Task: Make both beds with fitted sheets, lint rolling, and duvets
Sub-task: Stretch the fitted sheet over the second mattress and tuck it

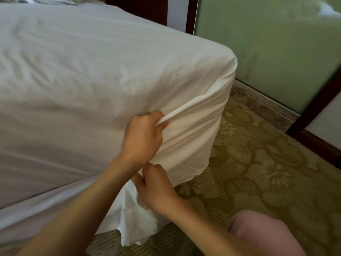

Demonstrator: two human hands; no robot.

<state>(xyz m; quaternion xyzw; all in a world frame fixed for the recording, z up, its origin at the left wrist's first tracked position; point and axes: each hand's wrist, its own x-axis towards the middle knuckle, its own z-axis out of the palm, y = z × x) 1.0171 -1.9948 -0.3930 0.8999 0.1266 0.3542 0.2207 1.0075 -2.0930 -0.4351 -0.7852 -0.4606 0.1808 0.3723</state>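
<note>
Head view onto the near corner of the bed (55,209), with the white sheet (92,67) spread over the top and draped loose down the corner, not yet tucked under. Grips a raised fold (186,109) of it in the left hand (143,135), fingers curled tight round the cloth. Pinches the hanging flap (136,228) just below with the right hand (156,189), likewise clamped on cloth. Looks like forming the corner, early in the task. Risks from here: tugging unevenly and dragging the smooth top into wrinkles; letting the fold slip, leaving a slack, bunched corner; leaving the tail trailing on the carpet (258,172) to gather lint; pulling too hard and loosening the far corners, out of sight.
</note>
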